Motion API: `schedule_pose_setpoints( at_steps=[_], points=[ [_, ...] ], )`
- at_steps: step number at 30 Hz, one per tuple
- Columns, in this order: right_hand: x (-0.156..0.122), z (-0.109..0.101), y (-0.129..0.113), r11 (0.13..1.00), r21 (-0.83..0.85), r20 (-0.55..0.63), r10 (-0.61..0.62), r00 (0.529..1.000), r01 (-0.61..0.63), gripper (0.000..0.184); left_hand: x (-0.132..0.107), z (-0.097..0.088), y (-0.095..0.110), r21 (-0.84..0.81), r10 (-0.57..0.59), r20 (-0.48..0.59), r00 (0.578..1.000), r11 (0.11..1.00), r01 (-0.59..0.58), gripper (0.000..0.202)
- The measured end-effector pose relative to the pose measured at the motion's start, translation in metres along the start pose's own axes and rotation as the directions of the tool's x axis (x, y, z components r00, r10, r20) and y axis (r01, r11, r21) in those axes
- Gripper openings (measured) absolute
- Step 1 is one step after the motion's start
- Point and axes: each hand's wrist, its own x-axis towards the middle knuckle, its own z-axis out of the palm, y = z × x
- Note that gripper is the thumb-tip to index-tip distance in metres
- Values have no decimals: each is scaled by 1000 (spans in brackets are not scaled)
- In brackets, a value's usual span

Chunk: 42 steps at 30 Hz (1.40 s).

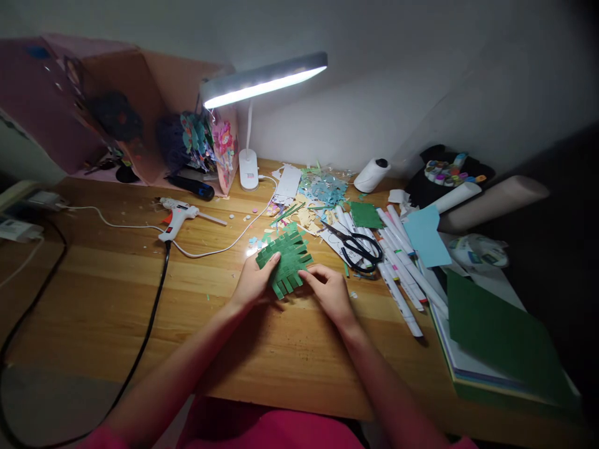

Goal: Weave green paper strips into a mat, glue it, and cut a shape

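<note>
A green paper square (289, 259) with strips cut along its edges is held just above the table. My left hand (255, 277) grips its left side, thumb lying on top and the other fingers hidden beneath. At the lower right edge, my right hand (327, 290) pinches one of the cut strips between thumb and forefinger. Black-handled scissors (353, 243) lie beyond my right hand, resting on white markers (397, 268) and paper. Past the held paper is a pile of coloured paper scraps (322, 187).
A white glue gun (175, 221) with a black cable lies to the left. Behind stands a lit desk lamp (249, 169) beside a pink box (187, 68). Green card (505, 337) tops a paper stack at right, near a black pen holder (421, 181) and a paper roll (496, 202).
</note>
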Motion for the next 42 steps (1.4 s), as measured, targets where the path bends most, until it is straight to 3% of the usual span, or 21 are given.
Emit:
schedule_pose_setpoints(
  at_steps=[10,16,20,28,38,42],
  points=[
    [1,-1,0,993,97,18,62,998,-64,19,7,-4,-8,-47,32,-92,995,998,-36,40],
    [5,-10,5,989,116,-92,106,990,-95,27,13,-13,-5,-63,85,-201,976,993,-99,42],
    [9,-16,8,987,133,-162,112,980,-91,24,13,-14,-2,-104,76,-203,976,990,-98,44],
    [1,2,-5,947,251,77,188,979,-202,36,2,1,-5,-187,-22,-64,998,982,10,44],
    [-2,5,-6,951,251,97,162,982,-181,30,1,3,-5,-189,-22,-83,996,982,6,43],
    [0,0,-3,954,251,15,165,986,-164,25,8,-6,-4,-149,23,-182,983,988,-50,45]
  ],
)
